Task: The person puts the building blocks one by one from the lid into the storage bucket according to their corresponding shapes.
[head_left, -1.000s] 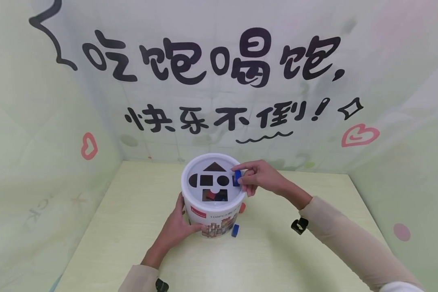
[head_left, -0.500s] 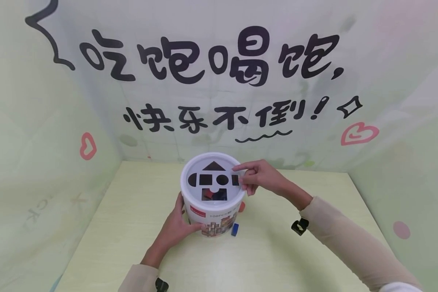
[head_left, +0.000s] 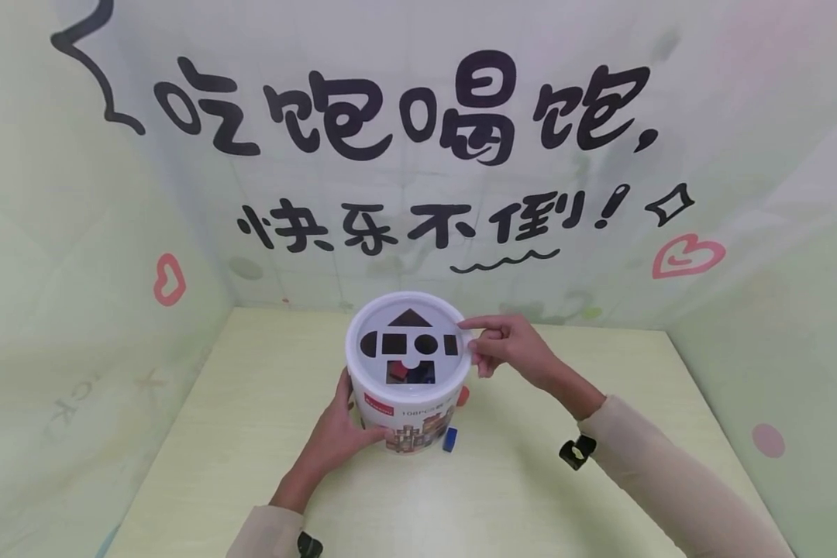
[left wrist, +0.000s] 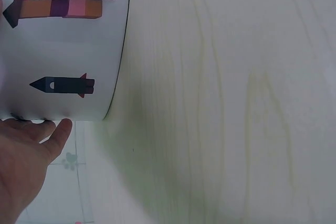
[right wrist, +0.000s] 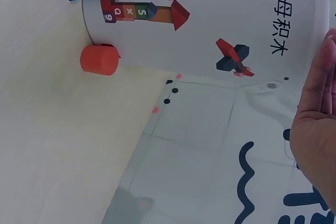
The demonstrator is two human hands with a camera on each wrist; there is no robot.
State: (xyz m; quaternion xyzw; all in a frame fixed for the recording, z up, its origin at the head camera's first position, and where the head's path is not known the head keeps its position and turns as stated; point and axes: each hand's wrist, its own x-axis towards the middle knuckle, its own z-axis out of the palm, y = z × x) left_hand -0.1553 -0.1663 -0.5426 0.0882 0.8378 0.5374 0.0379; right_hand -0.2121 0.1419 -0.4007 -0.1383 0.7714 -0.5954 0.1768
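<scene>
A white toy-block bucket (head_left: 404, 415) stands upright, its white lid (head_left: 374, 368) cut with several shaped holes. My left hand (head_left: 338, 430) holds the bucket's left side, thumb across the front and fingers round toward the back. At the lid's right rim is my right hand (head_left: 509, 346), its index finger extended to the rim and nothing in its grasp. The rectangular hole beside it shows dark. On the table, close to the bucket's right side, lie a blue block (head_left: 449, 439) marked H and a red cylinder block (right wrist: 100, 60). Red and dark pieces show through the lid's lower hole.
The bucket rests on a pale wood-grain table (head_left: 530, 480). Behind it rises a light fabric backdrop (head_left: 404, 178) with large black lettering, and similar panels border the left and right sides.
The blue block that my right hand pinched at the rectangular hole has gone down out of sight. The right hand has drawn back slightly to the right; my left hand stays put.
</scene>
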